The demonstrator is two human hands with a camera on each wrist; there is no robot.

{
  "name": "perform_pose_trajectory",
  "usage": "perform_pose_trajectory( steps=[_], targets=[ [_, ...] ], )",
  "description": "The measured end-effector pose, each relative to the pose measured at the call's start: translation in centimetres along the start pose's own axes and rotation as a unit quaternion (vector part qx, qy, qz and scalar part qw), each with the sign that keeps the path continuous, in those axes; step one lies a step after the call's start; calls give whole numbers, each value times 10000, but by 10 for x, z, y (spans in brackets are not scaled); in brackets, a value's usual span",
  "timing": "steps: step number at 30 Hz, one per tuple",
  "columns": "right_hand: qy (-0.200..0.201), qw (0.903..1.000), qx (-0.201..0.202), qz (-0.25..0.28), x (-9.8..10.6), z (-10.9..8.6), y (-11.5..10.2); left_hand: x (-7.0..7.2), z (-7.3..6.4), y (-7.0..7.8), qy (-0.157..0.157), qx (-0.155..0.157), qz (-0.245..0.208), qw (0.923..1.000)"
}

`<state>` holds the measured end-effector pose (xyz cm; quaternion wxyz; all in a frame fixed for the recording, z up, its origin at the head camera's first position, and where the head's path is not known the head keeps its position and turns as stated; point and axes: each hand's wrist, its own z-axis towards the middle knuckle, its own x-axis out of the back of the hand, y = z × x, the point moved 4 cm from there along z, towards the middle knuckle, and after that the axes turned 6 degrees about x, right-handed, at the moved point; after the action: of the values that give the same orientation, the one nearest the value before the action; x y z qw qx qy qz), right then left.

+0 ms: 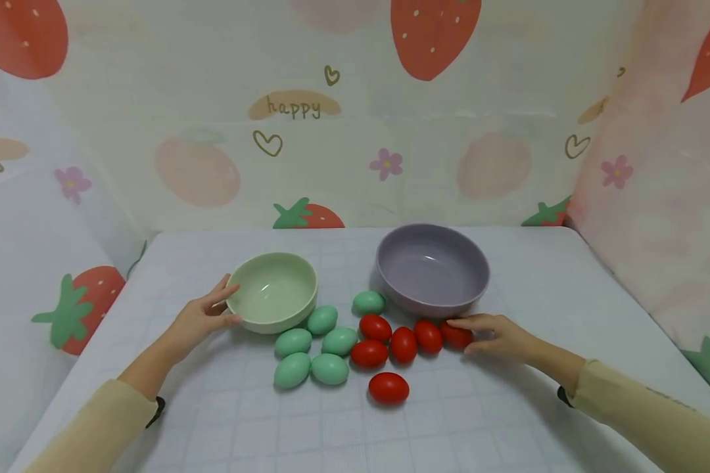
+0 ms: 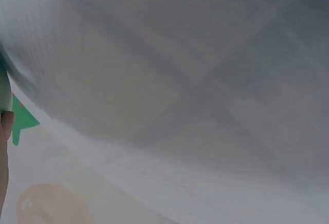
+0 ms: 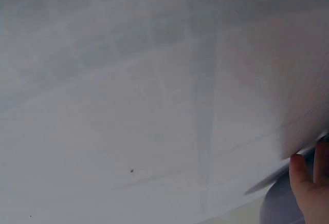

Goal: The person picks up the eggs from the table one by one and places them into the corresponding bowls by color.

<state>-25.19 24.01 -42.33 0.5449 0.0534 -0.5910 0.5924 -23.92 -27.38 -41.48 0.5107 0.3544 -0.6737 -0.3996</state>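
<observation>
My left hand (image 1: 198,322) touches the left side of a pale green bowl (image 1: 272,289), its fingers spread at the rim. Part of that bowl (image 2: 5,93) shows at the left edge of the left wrist view. On the right, my right hand (image 1: 499,336) has its thumb and fingertips around a red egg (image 1: 457,336) on the table, at the right end of several red eggs (image 1: 403,345). Several mint green eggs (image 1: 330,369) lie in front of the green bowl. Behind the red eggs stands a purple bowl (image 1: 432,269). In the right wrist view only some fingers (image 3: 300,175) appear.
A white checked cloth (image 1: 260,433) covers the table. One red egg (image 1: 388,389) lies apart, nearer the front. A green egg (image 1: 369,303) sits by the purple bowl's left side. Strawberry-printed sheets (image 1: 343,164) hang behind and at both sides.
</observation>
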Motion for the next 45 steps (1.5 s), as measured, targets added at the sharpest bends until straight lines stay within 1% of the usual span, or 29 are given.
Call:
perform_pose_trajectory(
  steps=[4, 9, 12, 15, 22, 24, 29, 35, 41, 45],
  targets=[
    [0, 9988, -492, 85, -1, -1, 1, -2, 2, 2, -34, 25, -32, 10000],
    [-70, 9940, -1072, 200, 1, -3, 1, -3, 2, 3, -10, 48, -69, 10000],
    [-66, 9911, -1294, 314, 4, -2, 0, -3, 0, 4, -12, 60, -121, 9999],
    [-67, 9902, -1339, 381, 7, 0, -4, -2, 0, 4, -3, 88, -137, 9999],
    [-82, 9893, -1346, 554, 14, 4, -16, -1, 3, 6, -130, 151, -462, 9987],
    [-73, 9885, -1378, 618, 16, 5, -20, -1, 3, 6, -161, 181, -470, 9986],
    [-131, 9855, -1471, 832, 21, 9, -31, 0, 4, 5, -267, 189, -439, 9985],
    [-160, 9852, -1416, 949, 26, 20, -44, 1, 4, 3, -340, 231, -228, 9989],
    [-175, 9826, -1465, 1125, 27, 29, -47, 1, 4, 2, -264, 141, -156, 9994],
    [-182, 9813, -1473, 1229, 27, 35, -53, 0, 5, 3, -227, 153, -142, 9995]
  ],
)
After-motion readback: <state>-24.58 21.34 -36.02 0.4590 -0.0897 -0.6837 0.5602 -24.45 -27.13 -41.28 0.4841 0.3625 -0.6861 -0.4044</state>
